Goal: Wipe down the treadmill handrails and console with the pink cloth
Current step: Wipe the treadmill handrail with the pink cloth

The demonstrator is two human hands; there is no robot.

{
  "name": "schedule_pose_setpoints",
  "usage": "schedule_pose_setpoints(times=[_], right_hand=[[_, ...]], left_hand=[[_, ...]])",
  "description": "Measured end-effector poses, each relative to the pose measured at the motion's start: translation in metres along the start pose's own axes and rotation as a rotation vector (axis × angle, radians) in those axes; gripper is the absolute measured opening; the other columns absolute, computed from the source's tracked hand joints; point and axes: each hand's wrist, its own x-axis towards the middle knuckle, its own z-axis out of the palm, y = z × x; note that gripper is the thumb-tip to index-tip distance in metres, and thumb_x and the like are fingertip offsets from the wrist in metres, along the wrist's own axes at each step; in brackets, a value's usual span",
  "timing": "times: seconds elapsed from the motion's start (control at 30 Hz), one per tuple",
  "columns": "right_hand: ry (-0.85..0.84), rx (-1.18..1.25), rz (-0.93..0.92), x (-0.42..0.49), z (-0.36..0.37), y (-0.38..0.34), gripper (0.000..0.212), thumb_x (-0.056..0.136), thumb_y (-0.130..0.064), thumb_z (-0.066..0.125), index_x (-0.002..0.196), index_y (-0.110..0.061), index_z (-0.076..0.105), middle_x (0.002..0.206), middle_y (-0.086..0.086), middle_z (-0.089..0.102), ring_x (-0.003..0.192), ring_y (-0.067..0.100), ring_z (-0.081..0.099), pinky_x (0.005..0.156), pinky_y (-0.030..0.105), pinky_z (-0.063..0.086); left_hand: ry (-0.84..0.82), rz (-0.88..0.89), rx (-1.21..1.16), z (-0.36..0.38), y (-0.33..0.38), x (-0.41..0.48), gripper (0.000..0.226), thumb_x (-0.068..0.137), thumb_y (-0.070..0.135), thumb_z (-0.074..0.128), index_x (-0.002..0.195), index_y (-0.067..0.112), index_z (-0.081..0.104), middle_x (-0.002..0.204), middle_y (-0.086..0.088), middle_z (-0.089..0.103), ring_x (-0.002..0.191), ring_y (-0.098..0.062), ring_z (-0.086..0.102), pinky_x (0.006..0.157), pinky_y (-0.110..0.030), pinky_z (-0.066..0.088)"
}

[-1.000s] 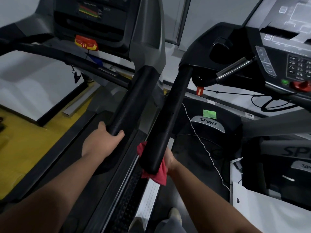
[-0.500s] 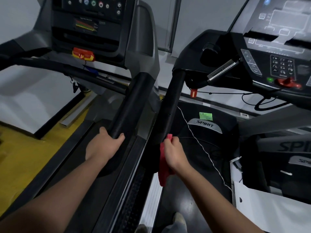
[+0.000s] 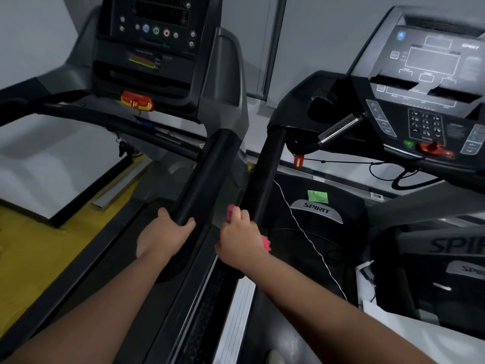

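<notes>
Hands apart: left hand (image 3: pixel 162 237) grips one handrail (image 3: pixel 207 174), right hand (image 3: pixel 240 239) clamps the pink cloth (image 3: pixel 231 212) on the rail (image 3: pixel 265 177) at three o'clock, mid-wipe; next, probably slide toward twelve

Pretty dim in here, flat grey light. There's a plain pale wall (image 3: pixel 328 35) running from about 10 to 2 o'clock, and a darker vertical frame strip (image 3: pixel 274 48) splits it just right of 12; can't tell if that's a window or a door edge. Down at 8 to 9 o'clock the floor (image 3: pixel 29 248) is yellow, edged by a dark skirting strip (image 3: pixel 89 191) under a white lower wall panel (image 3: pixel 52 158), with a grey metal strip (image 3: pixel 118 186) lying alongside. Over at 4 o'clock there's a white board (image 3: pixel 393 334) low down.
</notes>
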Motion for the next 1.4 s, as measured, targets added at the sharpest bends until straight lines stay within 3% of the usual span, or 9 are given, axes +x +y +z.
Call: schedule_pose_setpoints(times=[0.1, 0.27, 0.4, 0.57, 0.8, 0.93, 1.03, 1.3, 1.4], right_hand=[[0.038, -0.015, -0.073, -0.002, 0.007, -0.001, 0.034, 0.093, -0.026, 0.05, 0.12, -0.006, 0.056, 0.132, 0.015, 0.037, 0.116, 0.03, 0.037, 0.093, 0.036, 0.038], [0.191, 0.049, -0.258, -0.019, 0.017, 0.017, 0.025, 0.053, -0.025, 0.087, 0.07, -0.013, 0.072, 0.066, 0.003, 0.059, 0.061, 0.02, 0.055, 0.048, 0.021, 0.043], [0.113, 0.08, -0.264, -0.008, 0.01, 0.024, 0.011, 0.08, -0.015, 0.068, 0.086, -0.006, 0.069, 0.084, 0.009, 0.062, 0.08, 0.028, 0.054, 0.063, 0.03, 0.048], [-0.023, -0.09, -0.126, 0.026, -0.003, 0.006, 0.026, 0.093, -0.014, 0.047, 0.115, -0.009, 0.06, 0.12, 0.01, 0.055, 0.117, 0.03, 0.037, 0.092, 0.034, 0.036], [-0.123, 0.166, -0.312, -0.002, -0.001, 0.02, 0.062, 0.086, -0.031, 0.045, 0.141, -0.004, 0.031, 0.129, 0.017, 0.043, 0.114, 0.035, 0.048, 0.1, 0.039, 0.036], [-0.074, 0.021, -0.323, -0.009, 0.007, 0.033, 0.052, 0.097, -0.019, 0.036, 0.145, -0.003, 0.026, 0.139, 0.02, 0.04, 0.136, 0.034, 0.031, 0.117, 0.038, 0.01], [-0.176, -0.106, -0.227, 0.004, 0.008, 0.018, 0.053, 0.1, -0.017, 0.033, 0.148, 0.0, 0.017, 0.149, 0.024, 0.027, 0.143, 0.033, 0.016, 0.118, 0.039, 0.005], [-0.657, -0.423, -0.02, 0.097, 0.044, -0.026, 0.051, 0.097, -0.025, 0.045, 0.145, -0.012, 0.034, 0.146, 0.008, 0.041, 0.136, 0.032, 0.033, 0.112, 0.059, 0.008], [-0.774, -0.509, 0.084, 0.112, 0.065, -0.026, 0.04, 0.098, -0.021, 0.045, 0.136, -0.009, 0.048, 0.12, 0.01, 0.059, 0.126, 0.03, 0.044, 0.104, 0.053, 0.031]], left_hand=[[0.005, -0.001, -0.003, 0.0, 0.0, -0.001, 0.061, 0.086, 0.059, 0.049, 0.121, 0.01, 0.042, 0.076, 0.001, 0.054, 0.061, -0.016, 0.053, 0.051, -0.028, 0.042], [0.012, -0.003, -0.011, 0.0, 0.0, -0.001, 0.054, 0.086, 0.059, 0.05, 0.112, 0.012, 0.042, 0.075, 0.0, 0.056, 0.061, -0.017, 0.054, 0.056, -0.031, 0.048], [0.004, -0.003, -0.008, 0.001, 0.0, 0.0, 0.057, 0.086, 0.059, 0.049, 0.116, 0.011, 0.042, 0.078, -0.002, 0.058, 0.064, -0.018, 0.057, 0.059, -0.032, 0.052], [0.007, 0.0, 0.003, 0.001, -0.001, 0.0, 0.063, 0.086, 0.061, 0.048, 0.122, 0.01, 0.042, 0.083, -0.002, 0.058, 0.066, -0.019, 0.057, 0.061, -0.033, 0.053], [0.023, -0.006, 0.001, 0.002, -0.003, -0.001, 0.054, 0.086, 0.061, 0.048, 0.109, 0.013, 0.044, 0.077, -0.001, 0.058, 0.064, -0.018, 0.057, 0.057, -0.031, 0.05], [0.04, 0.009, 0.02, 0.004, -0.004, 0.001, 0.055, 0.086, 0.061, 0.046, 0.112, 0.013, 0.044, 0.08, 0.0, 0.058, 0.065, -0.017, 0.056, 0.056, -0.03, 0.047], [0.051, 0.013, 0.022, 0.005, -0.004, 0.001, 0.056, 0.087, 0.06, 0.046, 0.113, 0.012, 0.043, 0.077, 0.001, 0.056, 0.065, -0.018, 0.056, 0.055, -0.029, 0.046], [0.029, 0.018, 0.01, -0.001, -0.003, 0.003, 0.063, 0.087, 0.06, 0.046, 0.124, 0.01, 0.04, 0.087, -0.002, 0.058, 0.069, -0.017, 0.056, 0.054, -0.029, 0.045], [0.0, 0.022, -0.001, 0.002, -0.004, 0.002, 0.066, 0.087, 0.06, 0.047, 0.13, 0.01, 0.038, 0.091, -0.002, 0.061, 0.071, -0.016, 0.058, 0.053, -0.027, 0.045]])
